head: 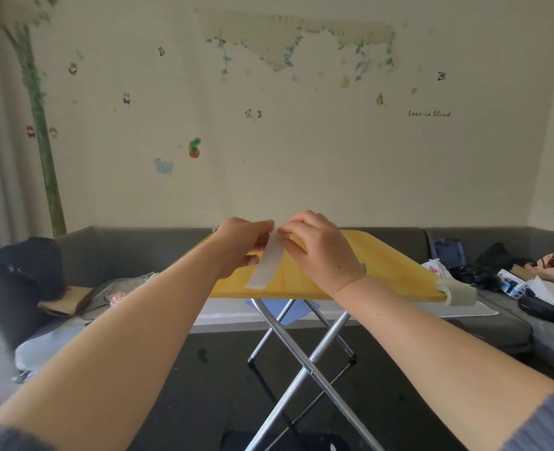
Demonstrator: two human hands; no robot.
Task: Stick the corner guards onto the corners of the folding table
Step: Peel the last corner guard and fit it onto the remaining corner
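A folding table with a yellow wooden top (383,265) and crossed metal legs (301,359) stands in front of me. A pale foam corner guard (461,292) sits on its near right corner. Above the table's middle, my left hand (240,245) and my right hand (321,245) are held close together, both pinching the top end of a white strip (267,263). The strip hangs down over the tabletop. Whether it is tape or a backing paper I cannot tell. The near left corner of the table is hidden behind my left forearm.
A dark grey sofa (139,245) runs along the wall behind the table. Bags and cushions (18,268) lie on its left side; a white plastic bag (437,270), a blue case (448,252) and clothes lie on its right. The floor below is dark.
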